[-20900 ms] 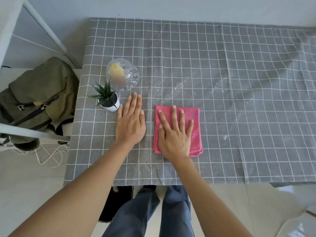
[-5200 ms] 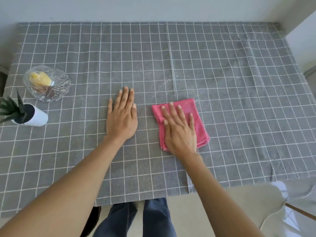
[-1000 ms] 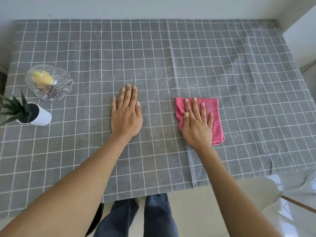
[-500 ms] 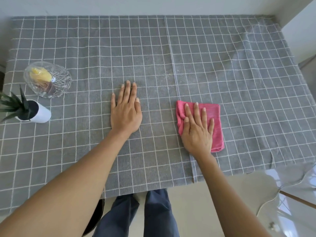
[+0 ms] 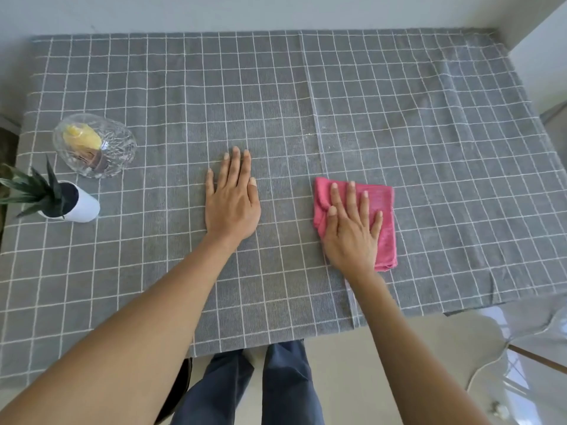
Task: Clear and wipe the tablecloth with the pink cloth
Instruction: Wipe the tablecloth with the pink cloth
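A folded pink cloth [image 5: 385,216] lies on the grey checked tablecloth [image 5: 414,124], right of centre near the front edge. My right hand [image 5: 351,230] presses flat on the cloth with straight, spread fingers. My left hand [image 5: 231,200] rests flat on the bare tablecloth about a hand's width to the left, fingers straight and together. A faint pale smear shows along the fabric seam just above the cloth.
A clear glass bowl [image 5: 93,145] with something yellow inside stands at the left. A small spiky plant in a white pot [image 5: 78,204] sits near the left edge. A transparent chair [image 5: 521,357] is at the lower right, off the table.
My right hand and the pink cloth have slid slightly toward the front edge over the last second. My left hand has stayed in place.
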